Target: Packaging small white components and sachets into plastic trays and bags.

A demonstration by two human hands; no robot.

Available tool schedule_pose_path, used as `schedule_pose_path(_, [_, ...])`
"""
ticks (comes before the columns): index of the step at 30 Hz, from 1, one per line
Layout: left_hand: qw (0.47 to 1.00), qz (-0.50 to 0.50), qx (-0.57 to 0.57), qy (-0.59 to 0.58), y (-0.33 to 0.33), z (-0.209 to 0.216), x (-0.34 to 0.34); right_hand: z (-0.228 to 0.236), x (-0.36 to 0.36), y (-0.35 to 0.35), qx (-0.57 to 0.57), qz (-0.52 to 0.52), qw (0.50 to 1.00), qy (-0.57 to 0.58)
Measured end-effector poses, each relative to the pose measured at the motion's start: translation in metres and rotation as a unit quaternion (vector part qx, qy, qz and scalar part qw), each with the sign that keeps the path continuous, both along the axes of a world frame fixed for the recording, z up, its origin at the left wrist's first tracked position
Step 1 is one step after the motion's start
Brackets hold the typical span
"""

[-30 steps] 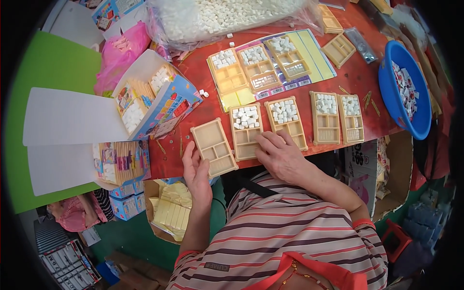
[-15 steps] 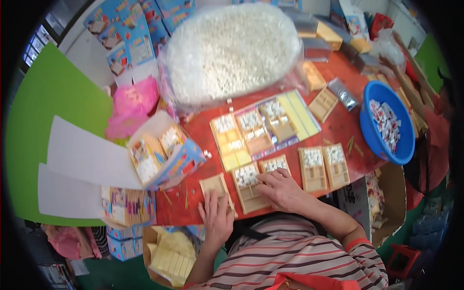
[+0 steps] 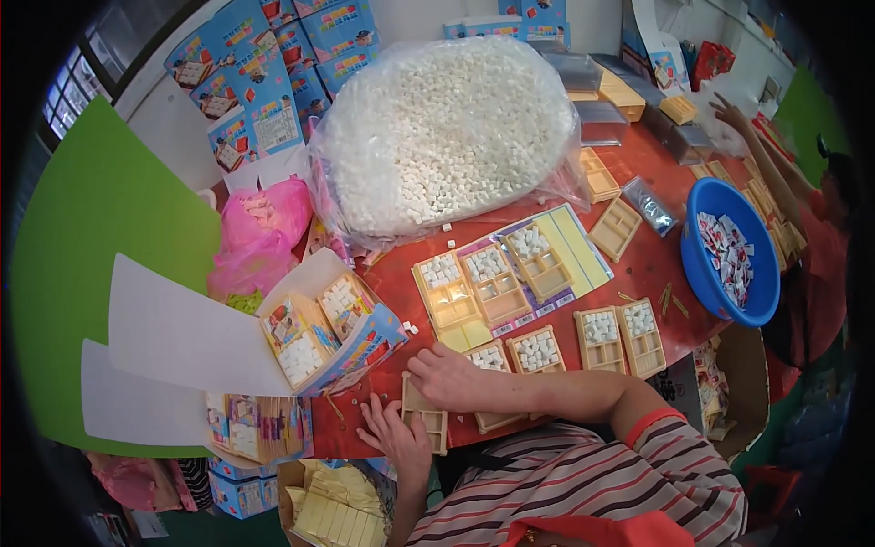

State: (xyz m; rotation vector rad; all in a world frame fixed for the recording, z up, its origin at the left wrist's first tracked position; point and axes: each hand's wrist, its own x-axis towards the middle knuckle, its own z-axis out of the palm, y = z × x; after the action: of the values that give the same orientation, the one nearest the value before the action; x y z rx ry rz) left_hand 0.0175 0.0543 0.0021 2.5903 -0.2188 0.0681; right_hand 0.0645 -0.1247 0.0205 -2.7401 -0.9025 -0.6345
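The left hand spreads its fingers wide at the left edge of a beige rectangular compartment tray, lower centre of the frame; the right hand's fingers bend over its upper end, their grip impossible to tell. Rightward on the red worktop lie similar beige trays with small white cubes; a round blue tub is at far right.

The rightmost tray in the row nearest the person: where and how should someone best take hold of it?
The tray is probably best gripped by the raised rim at its near and far short ends, from above. It lies flat, its left long side close beside another tray, leaving little room there. Keep it level: loose white cubes sit in its far compartment.
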Motion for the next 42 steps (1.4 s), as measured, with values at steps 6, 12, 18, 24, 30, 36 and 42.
schedule_pose_path(6, [0.999, 0.023, -0.019, 0.019, 0.004, -0.003, 0.0, -0.003, 0.011, 0.009, -0.014, 0.011, 0.999, 0.029])
schedule_pose_path(12, [1.0, 0.019, -0.024, 0.007, 0.007, 0.01, 0.0, 0.025, 0.009, 0.003, 0.031, 0.034, 0.997, 0.065])
schedule_pose_path(18, [0.781, -0.052, -0.569, 0.253, -0.013, 0.06, 0.007, 0.061, 0.009, -0.031, 0.108, 0.075, 0.99, 0.047])
schedule_pose_path(24, [0.619, -0.075, -0.669, 0.406, -0.059, 0.059, 0.035, 0.081, 0.042, -0.086, 0.17, 0.093, 0.976, 0.096])
schedule_pose_path(30, [0.606, -0.051, -0.699, 0.376, -0.133, 0.073, 0.093, 0.036, 0.169, -0.184, 0.212, -0.105, 0.968, 0.081])
schedule_pose_path(36, [0.601, -0.057, -0.731, 0.32, -0.182, 0.075, 0.16, 0.011, 0.226, -0.205, 0.034, -0.257, 0.96, 0.105])
schedule_pose_path(42, [0.621, -0.042, -0.735, 0.27, -0.218, 0.054, 0.217, 0.0, 0.257, -0.208, 0.04, -0.236, 0.963, 0.128])
